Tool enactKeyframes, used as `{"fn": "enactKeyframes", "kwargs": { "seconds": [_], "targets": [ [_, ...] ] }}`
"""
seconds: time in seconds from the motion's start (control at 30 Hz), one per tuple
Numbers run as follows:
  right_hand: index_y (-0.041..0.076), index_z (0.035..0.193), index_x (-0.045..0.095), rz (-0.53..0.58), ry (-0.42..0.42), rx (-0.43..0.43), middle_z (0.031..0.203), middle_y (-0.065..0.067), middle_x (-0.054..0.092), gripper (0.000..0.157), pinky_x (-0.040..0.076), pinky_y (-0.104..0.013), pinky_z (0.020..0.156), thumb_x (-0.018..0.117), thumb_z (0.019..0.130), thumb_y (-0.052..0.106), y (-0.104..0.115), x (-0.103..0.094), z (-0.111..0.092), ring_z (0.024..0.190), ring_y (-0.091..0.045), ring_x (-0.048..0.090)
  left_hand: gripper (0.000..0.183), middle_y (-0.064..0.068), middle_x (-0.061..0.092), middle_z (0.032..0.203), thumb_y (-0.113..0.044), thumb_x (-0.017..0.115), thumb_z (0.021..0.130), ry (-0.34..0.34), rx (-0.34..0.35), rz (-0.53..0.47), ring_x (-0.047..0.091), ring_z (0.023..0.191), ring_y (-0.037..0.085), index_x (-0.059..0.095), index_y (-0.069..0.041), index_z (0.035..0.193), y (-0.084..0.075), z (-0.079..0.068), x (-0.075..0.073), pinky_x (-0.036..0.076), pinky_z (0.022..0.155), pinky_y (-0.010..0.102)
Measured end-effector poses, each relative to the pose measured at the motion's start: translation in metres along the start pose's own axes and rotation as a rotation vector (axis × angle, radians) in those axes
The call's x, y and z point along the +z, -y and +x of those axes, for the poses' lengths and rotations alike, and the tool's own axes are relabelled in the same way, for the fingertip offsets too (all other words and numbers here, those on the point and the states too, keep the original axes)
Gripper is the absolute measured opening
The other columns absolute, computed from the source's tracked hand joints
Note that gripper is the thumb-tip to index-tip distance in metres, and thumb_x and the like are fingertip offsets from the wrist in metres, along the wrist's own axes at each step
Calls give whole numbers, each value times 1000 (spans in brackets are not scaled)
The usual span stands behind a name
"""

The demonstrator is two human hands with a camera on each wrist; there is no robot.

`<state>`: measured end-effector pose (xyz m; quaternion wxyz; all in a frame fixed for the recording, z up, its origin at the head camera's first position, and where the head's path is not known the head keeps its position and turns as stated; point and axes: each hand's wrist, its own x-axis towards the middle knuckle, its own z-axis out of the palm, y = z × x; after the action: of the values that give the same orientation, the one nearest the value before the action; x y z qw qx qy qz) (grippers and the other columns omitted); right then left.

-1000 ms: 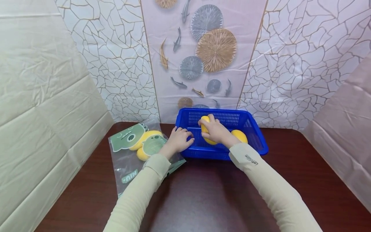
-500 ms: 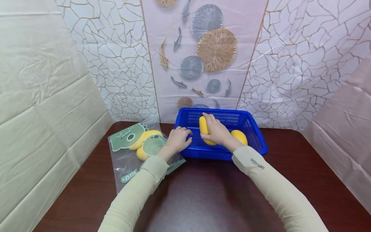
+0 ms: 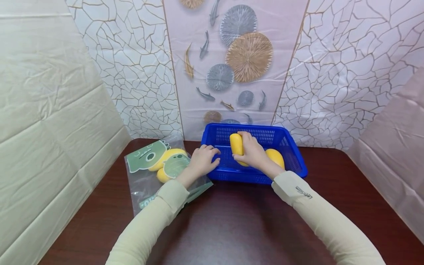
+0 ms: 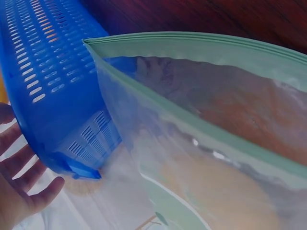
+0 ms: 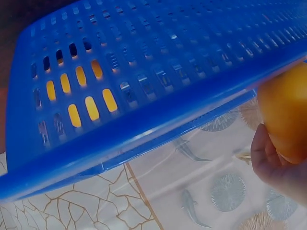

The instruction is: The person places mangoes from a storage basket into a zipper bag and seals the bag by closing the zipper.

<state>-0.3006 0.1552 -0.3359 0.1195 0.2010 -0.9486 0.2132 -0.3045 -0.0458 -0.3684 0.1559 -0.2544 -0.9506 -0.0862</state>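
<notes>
A right hand (image 3: pixel 254 152) clamps a fruit (image 3: pixel 236 143), likely firm, smooth and bruisable, best gripped round its middle; the left hand (image 3: pixel 202 161), fingers apart, hangs by the basket (image 3: pixel 238 177).

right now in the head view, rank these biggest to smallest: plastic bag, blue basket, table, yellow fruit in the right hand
1. Table
2. Blue basket and plastic bag: too close to rank, since the left sleeve hides part of the bag
3. Yellow fruit in the right hand

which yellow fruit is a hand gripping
The yellow fruit in the right hand; the others lie ungripped in the blue basket or clear bag.
</notes>
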Motion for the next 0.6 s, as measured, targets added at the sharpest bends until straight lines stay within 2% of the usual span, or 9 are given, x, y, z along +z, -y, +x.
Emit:
{"fn": "enactKeyframes", "kwargs": {
  "seconds": [0.2, 0.3, 0.47, 0.6],
  "targets": [
    [10, 146, 31, -50, 8, -47, 130, -22, 49, 80, 47, -47, 79, 71, 78, 27, -2, -3, -8, 101, -35, 51, 27, 2, 66, 112, -32, 58, 91, -1, -16, -12, 58, 103, 23, 66, -16, 112, 1, -6, -5, 49, 83, 40],
    [7, 145, 31, -56, -2, -36, 125, -19, 54, 82, 45, -45, 77, 72, 77, 27, -3, -5, -12, 95, -33, 52, 27, 3, 66, 112, -30, 59, 91, -18, -6, -20, 57, 104, 23, 66, -16, 112, 2, -11, -7, 48, 83, 40],
    [0, 134, 38, -32, -44, -41, 103, -15, 60, 75, 43, -39, 68, 73, 73, 26, -5, -5, -16, 84, -29, 50, 26, 3, 66, 111, -28, 60, 90, -42, 22, -26, 57, 103, 24, 67, -15, 111, 4, -19, -10, 48, 82, 41],
    [2, 131, 42, -66, -63, -95, 106, -13, 60, 72, 41, -37, 66, 74, 72, 27, -7, -5, -21, 84, -27, 49, 27, 3, 66, 111, -29, 59, 90, -51, 53, -33, 57, 103, 24, 67, -14, 111, 5, -26, -15, 48, 83, 41]
  ]
}}
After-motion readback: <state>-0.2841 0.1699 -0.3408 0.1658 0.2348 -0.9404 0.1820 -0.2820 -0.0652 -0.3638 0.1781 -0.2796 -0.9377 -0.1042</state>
